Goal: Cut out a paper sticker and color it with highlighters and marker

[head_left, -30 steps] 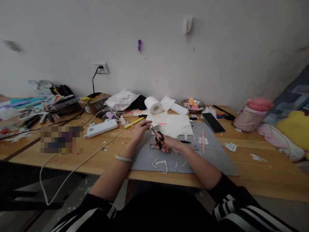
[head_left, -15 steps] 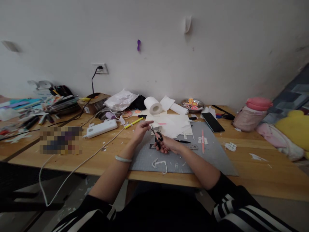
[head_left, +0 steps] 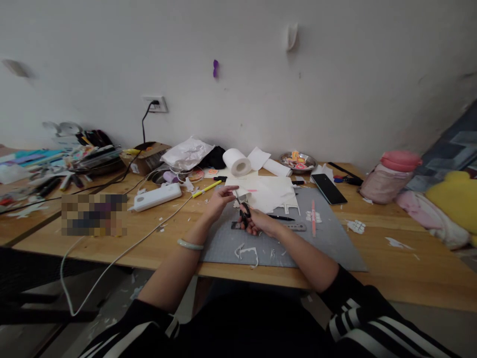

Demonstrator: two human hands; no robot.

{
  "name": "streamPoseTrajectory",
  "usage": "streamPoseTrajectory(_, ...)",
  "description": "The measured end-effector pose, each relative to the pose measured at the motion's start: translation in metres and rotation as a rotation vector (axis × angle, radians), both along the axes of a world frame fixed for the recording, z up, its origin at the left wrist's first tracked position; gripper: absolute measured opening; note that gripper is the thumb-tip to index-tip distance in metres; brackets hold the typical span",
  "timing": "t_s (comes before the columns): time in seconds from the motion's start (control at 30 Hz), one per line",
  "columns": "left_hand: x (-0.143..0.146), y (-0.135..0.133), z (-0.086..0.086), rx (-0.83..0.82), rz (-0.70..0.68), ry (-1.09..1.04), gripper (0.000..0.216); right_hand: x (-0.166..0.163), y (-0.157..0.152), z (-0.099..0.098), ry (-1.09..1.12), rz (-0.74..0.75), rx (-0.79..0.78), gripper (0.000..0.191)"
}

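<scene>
My right hand [head_left: 257, 222] grips a pair of scissors [head_left: 245, 211] by the black handles, the blades pointing up and away from me. Close to the blade tips is my left hand [head_left: 219, 201], its fingers bent together in a pinch; whatever lies between them is too small to make out. Below both hands is a grey cutting mat [head_left: 227, 248]. Cut white paper [head_left: 270, 191] lies just beyond the scissors. A metal ruler [head_left: 297, 227] is partly covered by my right hand, with a black pen [head_left: 282, 218] beside it.
Paper scraps [head_left: 249, 252] lie along the mat's front. To the right are an orange-pink pen [head_left: 313, 219], a phone [head_left: 329, 189] and a pink pouch [head_left: 387, 179]. A white power strip [head_left: 157, 197], its cable, and a yellow pen [head_left: 206, 189] are left. Behind stand a paper roll [head_left: 236, 162] and a metal dish [head_left: 298, 163].
The scissors have turned slightly in my right hand, and their blades look closer together. My left hand has barely moved; its fingers stay bent near the tips.
</scene>
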State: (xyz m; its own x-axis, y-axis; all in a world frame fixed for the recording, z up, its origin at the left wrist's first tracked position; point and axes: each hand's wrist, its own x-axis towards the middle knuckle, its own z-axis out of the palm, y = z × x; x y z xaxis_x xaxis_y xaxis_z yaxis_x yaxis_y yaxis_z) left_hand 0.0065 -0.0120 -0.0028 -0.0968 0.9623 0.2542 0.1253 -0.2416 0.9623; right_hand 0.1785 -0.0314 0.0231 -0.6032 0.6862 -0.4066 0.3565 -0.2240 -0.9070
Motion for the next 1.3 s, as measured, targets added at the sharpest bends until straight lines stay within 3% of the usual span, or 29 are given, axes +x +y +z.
streamPoseTrajectory(1.3, 0.0008, -0.0044, 0.0043, -0.033, -0.011, -0.037, 0.023, 0.0003, 0.0002, -0.0033, -0.02, 0.035, 0.113, 0.034)
